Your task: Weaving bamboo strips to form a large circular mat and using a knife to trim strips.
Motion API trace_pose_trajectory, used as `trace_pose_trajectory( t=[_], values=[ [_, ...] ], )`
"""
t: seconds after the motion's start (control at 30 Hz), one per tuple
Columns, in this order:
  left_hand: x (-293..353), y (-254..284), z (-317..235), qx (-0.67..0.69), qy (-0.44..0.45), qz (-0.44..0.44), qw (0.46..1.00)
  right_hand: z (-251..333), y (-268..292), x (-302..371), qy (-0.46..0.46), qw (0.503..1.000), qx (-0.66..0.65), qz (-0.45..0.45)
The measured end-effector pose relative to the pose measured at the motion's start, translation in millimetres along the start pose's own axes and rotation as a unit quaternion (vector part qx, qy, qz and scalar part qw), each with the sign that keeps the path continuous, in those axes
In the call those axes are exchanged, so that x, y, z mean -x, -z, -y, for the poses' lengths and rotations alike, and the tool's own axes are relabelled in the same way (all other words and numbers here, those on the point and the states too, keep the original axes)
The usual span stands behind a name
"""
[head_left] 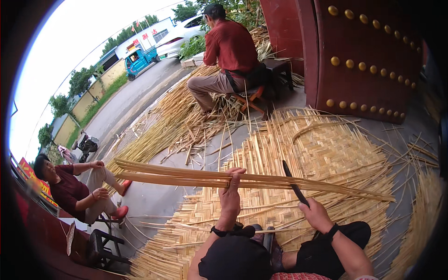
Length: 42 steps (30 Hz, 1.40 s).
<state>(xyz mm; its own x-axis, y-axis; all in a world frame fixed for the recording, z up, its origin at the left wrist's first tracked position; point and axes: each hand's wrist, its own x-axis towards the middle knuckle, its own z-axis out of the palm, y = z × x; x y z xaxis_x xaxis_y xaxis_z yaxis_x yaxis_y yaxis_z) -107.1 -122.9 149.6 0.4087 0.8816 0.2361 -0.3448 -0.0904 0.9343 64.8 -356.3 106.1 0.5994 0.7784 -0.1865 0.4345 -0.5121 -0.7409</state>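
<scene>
My left hand (229,196) is closed around the middle of a bundle of long, flat tan reed strips (172,178), held level above the mat. The strips fan apart at the left and taper toward the right. In my right hand (317,215) is a knife (293,182) with a long dark blade, pointing up and away. Its blade crosses the right part of the bundle; whether it touches the strips I cannot tell. Beneath lies a large woven reed mat (322,148) in a herringbone pattern, with loose strip ends sticking out along its edges.
Ahead, a person in a red shirt (233,46) sits on a low stool beside heaped reeds (158,121). Another person (70,186) sits at the left. A studded dark red door (364,51) stands at the right. Beyond are a road, a blue three-wheeled truck (140,60) and a white car (182,35).
</scene>
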Motion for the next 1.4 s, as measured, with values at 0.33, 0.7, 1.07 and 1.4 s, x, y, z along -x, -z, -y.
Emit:
trace_pose_trajectory(
  t=[0.33,0.7,1.07,1.4],
  values=[
    [-34.3,120.8,8.0,0.031,0.054,-0.198,0.978,-91.2,97.0,14.6,-0.148,0.978,0.131,-0.072],
    [12.4,280.3,117.2,0.058,0.214,-0.307,0.926,-128.1,211.5,88.9,-0.195,0.925,0.319,-0.063],
    [43.6,243.9,130.1,-0.065,0.381,-0.255,0.886,-21.6,89.1,101.7,-0.003,0.918,0.299,0.261],
    [66.5,245.4,47.9,-0.148,0.417,-0.119,0.889,-37.3,13.3,98.6,0.034,0.908,0.239,0.343]
  ],
)
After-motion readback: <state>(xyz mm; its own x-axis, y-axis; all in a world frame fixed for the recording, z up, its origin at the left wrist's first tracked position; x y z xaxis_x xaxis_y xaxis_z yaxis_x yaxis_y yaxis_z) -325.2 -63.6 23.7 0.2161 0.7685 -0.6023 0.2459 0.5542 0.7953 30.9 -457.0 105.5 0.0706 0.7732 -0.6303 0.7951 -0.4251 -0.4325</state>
